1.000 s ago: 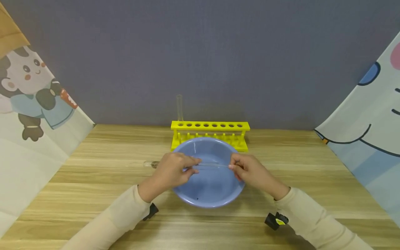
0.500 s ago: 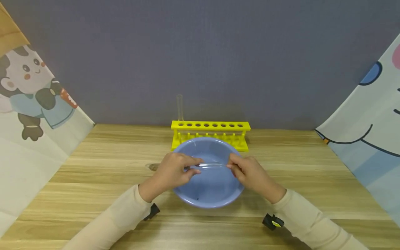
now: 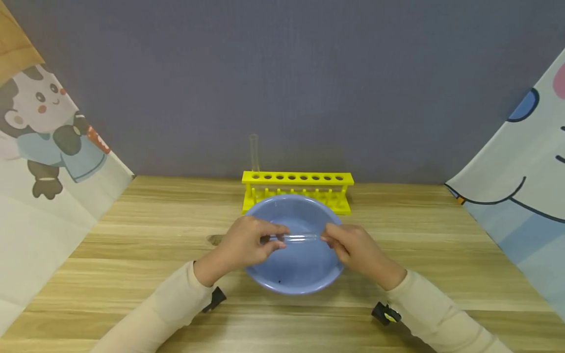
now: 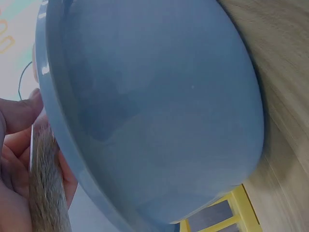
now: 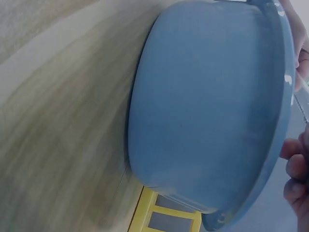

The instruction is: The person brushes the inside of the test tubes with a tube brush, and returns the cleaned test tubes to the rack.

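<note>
Over the blue basin (image 3: pixel 293 269), my left hand (image 3: pixel 247 240) holds a clear glass test tube (image 3: pixel 302 238) lying level, its mouth pointing right. Inside the tube sits a test tube brush, its bristles (image 4: pixel 47 183) filling the closed end beyond the left hand's edge. My right hand (image 3: pixel 357 247) pinches the brush's thin twisted wire handle (image 5: pixel 301 107) just outside the tube's mouth. Its fingertips (image 5: pixel 295 166) are curled together near the basin's right rim. In the head view, the left hand covers the tube's middle.
Behind the basin stands a yellow test tube rack (image 3: pixel 297 177) with a row of holes. Another glass test tube (image 3: pixel 254 152) stands upright at its left end. The wooden table (image 3: pixel 154 220) meets a grey backdrop (image 3: pixel 287 88). A small dark speck lies in the basin.
My right hand has shifted slightly left towards the tube's mouth. The left hand has drifted slightly right with the tube, which sits a little lower in view. Both grips hold.
</note>
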